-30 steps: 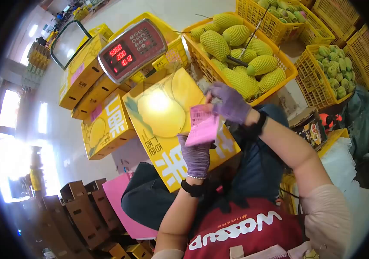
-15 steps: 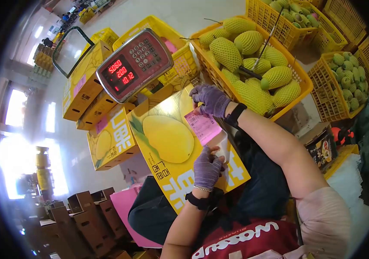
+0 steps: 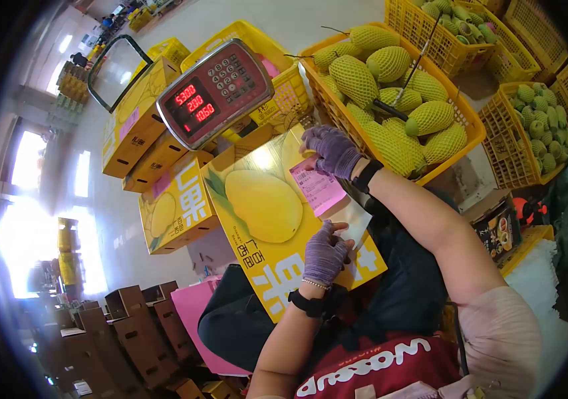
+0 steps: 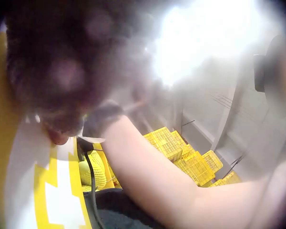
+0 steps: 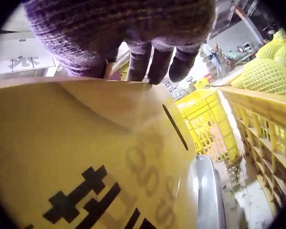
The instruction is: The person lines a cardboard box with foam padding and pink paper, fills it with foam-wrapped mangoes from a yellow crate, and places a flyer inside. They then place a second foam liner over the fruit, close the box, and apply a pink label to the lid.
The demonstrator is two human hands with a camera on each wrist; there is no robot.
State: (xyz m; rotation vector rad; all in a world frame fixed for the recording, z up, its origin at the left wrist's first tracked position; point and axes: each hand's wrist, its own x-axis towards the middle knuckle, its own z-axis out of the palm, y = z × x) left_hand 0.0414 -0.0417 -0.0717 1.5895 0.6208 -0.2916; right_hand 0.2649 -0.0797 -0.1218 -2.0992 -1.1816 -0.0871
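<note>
A pink printed label (image 3: 322,191) lies against the upper face of a yellow mango-printed box (image 3: 257,206) across the person's lap. The gloved left hand (image 3: 326,256), below the label, pinches white backing paper (image 3: 358,218) at its lower end; in the left wrist view this hand (image 4: 62,71) is dark and blurred. At the label's top end rests the gloved right hand (image 3: 332,153), its thumb side on the label. The right wrist view shows the right hand (image 5: 128,38) with extended fingers over the box's edge (image 5: 86,83).
A scale with a lit red display (image 3: 217,93) stands beyond the box. An orange crate (image 3: 473,143) of net-wrapped mangoes is at the right, with more crates (image 3: 497,133) behind. Yellow boxes (image 3: 177,206) are stacked at the left, brown cartons (image 3: 141,339) below them.
The label, earlier held up between both hands, now lies on the box. The right hand has moved to its top end, the left to its lower end. The display's numbers have changed.
</note>
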